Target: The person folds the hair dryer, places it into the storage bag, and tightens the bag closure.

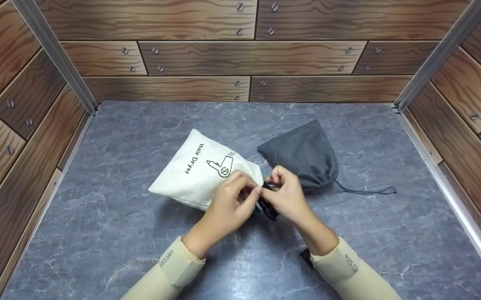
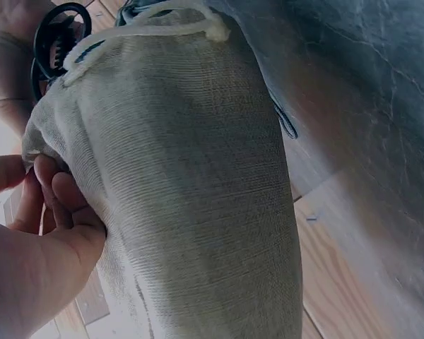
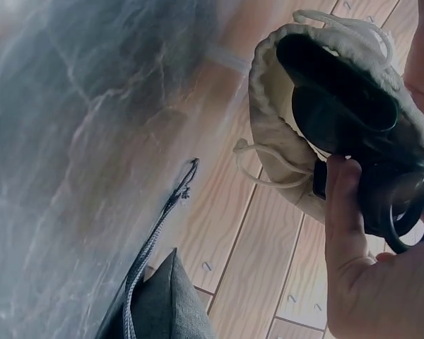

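Observation:
A white drawstring bag (image 1: 194, 179), printed "Hair Dryer", lies tilted with its mouth toward the right. At the edge of that mouth my left hand (image 1: 232, 200) pinches the cloth between thumb and fingers; the left wrist view shows the same pinch from the bag's side. Inside the open mouth sits a dark hair dryer (image 3: 339, 85), partly hidden by the cloth. My right hand (image 1: 286, 196) is at the mouth, its fingers on the looped black cord (image 1: 269, 210). White drawstrings (image 3: 272, 166) hang loose at the rim.
A dark grey drawstring pouch (image 1: 303, 154) lies just behind and right of my right hand, its cord (image 1: 365, 191) trailing right. Under everything is a grey marbled tabletop (image 1: 111, 233). Wood-patterned walls (image 1: 249, 58) enclose the back and both sides.

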`<state>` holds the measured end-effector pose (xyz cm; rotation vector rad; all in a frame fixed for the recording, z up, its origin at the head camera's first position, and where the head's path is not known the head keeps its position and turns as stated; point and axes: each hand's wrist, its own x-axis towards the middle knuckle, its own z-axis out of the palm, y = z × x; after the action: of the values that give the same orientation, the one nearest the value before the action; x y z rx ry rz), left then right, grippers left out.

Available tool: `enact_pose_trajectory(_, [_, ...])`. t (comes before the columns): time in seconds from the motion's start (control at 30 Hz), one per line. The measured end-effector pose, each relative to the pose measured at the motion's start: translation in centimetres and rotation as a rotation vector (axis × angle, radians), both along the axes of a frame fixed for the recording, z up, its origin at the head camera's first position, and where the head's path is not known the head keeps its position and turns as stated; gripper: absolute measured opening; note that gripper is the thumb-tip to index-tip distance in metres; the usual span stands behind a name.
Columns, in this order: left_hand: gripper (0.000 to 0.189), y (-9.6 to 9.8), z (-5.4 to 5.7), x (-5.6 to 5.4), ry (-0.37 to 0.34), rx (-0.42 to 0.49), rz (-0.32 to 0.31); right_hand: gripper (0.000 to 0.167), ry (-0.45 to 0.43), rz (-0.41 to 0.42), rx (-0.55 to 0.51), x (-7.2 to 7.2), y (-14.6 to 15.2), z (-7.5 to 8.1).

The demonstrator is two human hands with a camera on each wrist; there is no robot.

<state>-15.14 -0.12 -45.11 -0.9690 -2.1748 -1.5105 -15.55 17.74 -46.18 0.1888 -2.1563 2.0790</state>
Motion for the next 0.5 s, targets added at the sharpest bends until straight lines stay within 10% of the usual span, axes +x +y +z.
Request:
enact_pose_trajectory(0.2, [0.007, -0.5, 0.3, -0.3, -0.017, -0.010, 0.048, 0.049, 0.089, -0.042, 0.061, 0.3, -0.2, 0.1])
enact_pose_trajectory(0.5, [0.039, -1.4, 1.1, -0.9, 0.029, -0.121, 0.277, 0.044, 0.509, -0.258, 0.597, 1.3, -0.5, -0.4])
